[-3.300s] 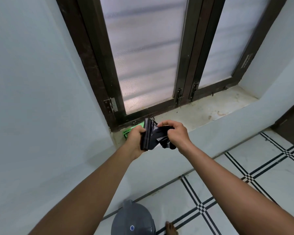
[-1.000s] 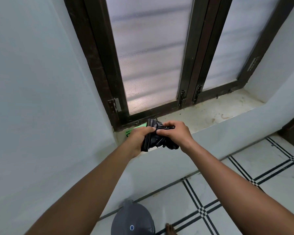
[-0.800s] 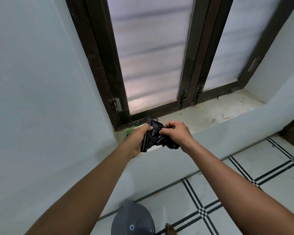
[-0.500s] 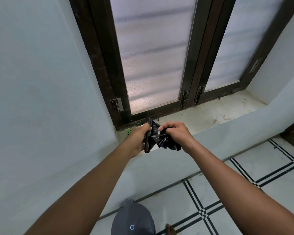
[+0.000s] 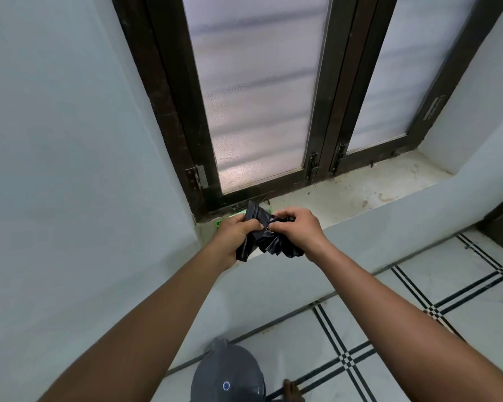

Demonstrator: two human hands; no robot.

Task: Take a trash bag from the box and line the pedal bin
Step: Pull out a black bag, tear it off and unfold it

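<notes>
Over the window sill I hold a flat stack of folded black trash bags (image 5: 251, 224) in my left hand (image 5: 234, 236). My right hand (image 5: 298, 227) pinches a crumpled black trash bag (image 5: 276, 243) that hangs from the stack. A green box (image 5: 219, 223) lies on the sill behind my left hand, mostly hidden. The grey pedal bin (image 5: 227, 372) stands on the floor below, lid shut, at the bottom edge of the view.
The stone window sill (image 5: 360, 195) runs to the right under a dark-framed frosted window (image 5: 259, 91). A pale wall (image 5: 70, 169) rises on the left. Tiled floor (image 5: 418, 300) with black lines lies to the right. A toe (image 5: 291, 391) shows beside the bin.
My right hand has worked one bag loose from the stack, and it now hangs more crumpled and spread. Both hands have stayed over the sill's left end.
</notes>
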